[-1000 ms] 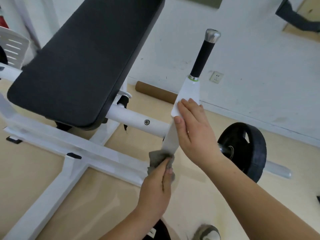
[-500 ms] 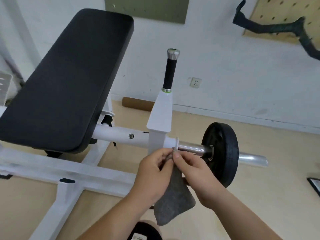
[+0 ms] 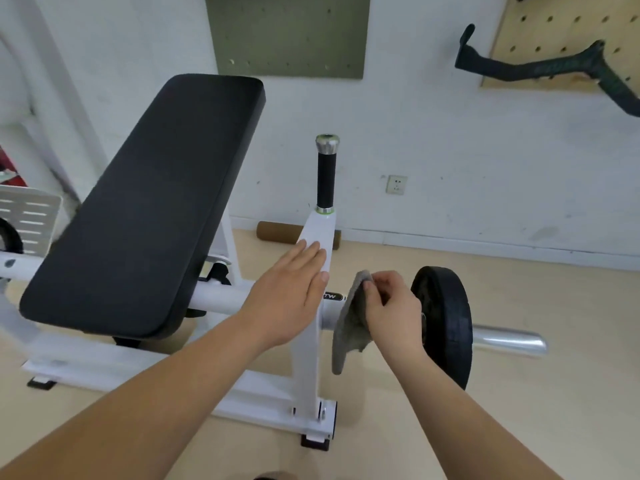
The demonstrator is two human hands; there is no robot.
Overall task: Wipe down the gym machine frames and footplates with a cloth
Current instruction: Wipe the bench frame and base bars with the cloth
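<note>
A white machine frame (image 3: 308, 362) with a black pad (image 3: 149, 206) stands before me. Its upright post carries a black handle (image 3: 326, 178) with a metal cap. My left hand (image 3: 289, 292) lies flat with straight fingers against the white upright. My right hand (image 3: 393, 311) pinches a grey cloth (image 3: 348, 327), which hangs beside the horizontal white tube, just left of the black weight plate (image 3: 446, 323). A silver bar end (image 3: 509, 341) sticks out to the right of the plate.
A brown roll (image 3: 277, 232) lies on the floor by the wall. A wall socket (image 3: 396, 184) sits low on the white wall. A pegboard (image 3: 554, 36) holds a dark curved bar (image 3: 540, 65) at upper right. A white perforated plate (image 3: 27, 216) stands at far left.
The cloth passed from my left hand to my right hand. My left hand moved up and now rests flat on the upright. The view drew back and rose.
</note>
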